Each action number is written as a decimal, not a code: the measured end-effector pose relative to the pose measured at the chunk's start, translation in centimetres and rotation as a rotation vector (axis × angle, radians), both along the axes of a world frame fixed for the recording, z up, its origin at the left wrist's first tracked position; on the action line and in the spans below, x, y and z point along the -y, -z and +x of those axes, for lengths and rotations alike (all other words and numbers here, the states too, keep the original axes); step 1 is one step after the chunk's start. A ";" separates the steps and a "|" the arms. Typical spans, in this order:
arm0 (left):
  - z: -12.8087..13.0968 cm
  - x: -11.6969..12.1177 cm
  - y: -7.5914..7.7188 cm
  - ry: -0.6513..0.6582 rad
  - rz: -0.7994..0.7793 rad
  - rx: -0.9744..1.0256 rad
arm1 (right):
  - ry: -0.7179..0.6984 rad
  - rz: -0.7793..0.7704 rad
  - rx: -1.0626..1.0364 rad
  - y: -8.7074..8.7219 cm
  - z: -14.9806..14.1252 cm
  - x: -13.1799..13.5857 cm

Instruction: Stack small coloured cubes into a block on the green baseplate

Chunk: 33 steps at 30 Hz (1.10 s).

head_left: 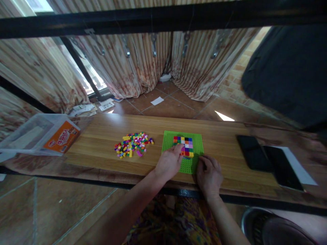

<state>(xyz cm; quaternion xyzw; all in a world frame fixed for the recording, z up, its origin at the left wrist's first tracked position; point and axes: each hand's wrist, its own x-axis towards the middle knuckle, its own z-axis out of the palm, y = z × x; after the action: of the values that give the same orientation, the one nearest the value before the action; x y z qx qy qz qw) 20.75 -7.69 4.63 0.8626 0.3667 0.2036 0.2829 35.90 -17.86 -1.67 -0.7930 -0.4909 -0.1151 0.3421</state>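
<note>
Left hand [167,165] over the block of set bricks [188,150] on the green baseplate [187,168], fingers nearly together; cannot tell whether a brick is between them. Right hand [209,175] curled at the plate's near right corner, likely steadying it, grip on the edge unclear. Loose brick pile [133,144] lies left on the tabletop [99,136], presumably for easy left-hand reach.

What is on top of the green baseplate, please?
On the green baseplate there is a patch of small bricks in many colours. The left hand covers part of the plate and the patch's near-left corner, so what lies beneath cannot be seen.
</note>
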 end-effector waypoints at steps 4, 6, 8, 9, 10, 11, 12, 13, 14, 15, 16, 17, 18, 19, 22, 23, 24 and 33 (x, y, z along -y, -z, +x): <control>0.2 -0.1 -0.1 -0.015 -0.008 -0.002 | 0.005 0.001 0.002 0.0 -0.1 0.0; 0.2 0.0 -0.1 -0.023 -0.009 0.013 | 0.007 0.001 -0.002 -0.1 -0.1 0.0; 0.3 0.1 0.0 -0.038 -0.013 0.031 | 0.008 0.005 -0.006 -0.1 -0.1 0.0; 0.3 0.2 0.0 -0.048 -0.015 0.045 | 0.007 0.007 -0.007 -0.1 -0.1 0.0; 0.3 0.2 0.1 -0.056 -0.017 0.062 | 0.005 0.008 -0.006 -0.1 -0.1 0.0; 0.2 0.3 0.1 -0.062 -0.021 0.080 | 0.002 0.008 -0.005 -0.1 -0.1 0.1; 0.2 0.4 0.2 -0.067 -0.026 0.099 | -0.001 0.008 -0.004 -0.1 -0.1 0.1; 0.2 0.5 0.2 -0.070 -0.032 0.118 | -0.005 0.007 -0.004 -0.1 -0.1 0.1; 0.1 0.5 0.2 -0.075 -0.039 0.136 | -0.009 0.006 -0.007 0.0 0.0 0.1; 0.1 0.6 0.2 -0.081 -0.046 0.152 | -0.011 0.004 -0.011 0.0 0.0 0.1; 0.0 0.7 0.2 -0.088 -0.052 0.166 | -0.010 0.002 -0.016 0.0 0.0 0.1; 0.0 0.7 0.2 -0.094 -0.057 0.178 | -0.010 0.000 -0.020 0.0 0.0 0.1; -0.1 0.7 0.1 -0.100 -0.060 0.187 | -0.009 -0.002 -0.023 0.1 0.1 0.1; -0.1 0.8 0.1 -0.105 -0.062 0.195 | -0.007 -0.003 -0.025 0.1 0.1 0.1; 0.1 0.8 -0.1 -0.128 -0.077 0.206 | -0.003 -0.009 -0.022 0.1 0.1 0.1; 0.2 0.8 -0.1 -0.141 -0.083 0.206 | -0.003 -0.013 -0.019 0.1 0.0 0.1; 0.3 0.8 -0.1 -0.155 -0.088 0.203 | -0.001 -0.017 -0.016 0.1 0.0 0.1; 0.9 0.8 -0.4 -0.231 -0.080 0.155 | 0.000 -0.018 -0.025 0.0 0.0 0.1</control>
<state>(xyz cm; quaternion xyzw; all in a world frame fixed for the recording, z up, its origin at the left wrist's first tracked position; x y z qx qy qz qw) 21.67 -8.51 5.03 0.7843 0.4485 0.2860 0.3191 35.86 -17.97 -1.68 -0.7973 -0.4877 -0.1009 0.3409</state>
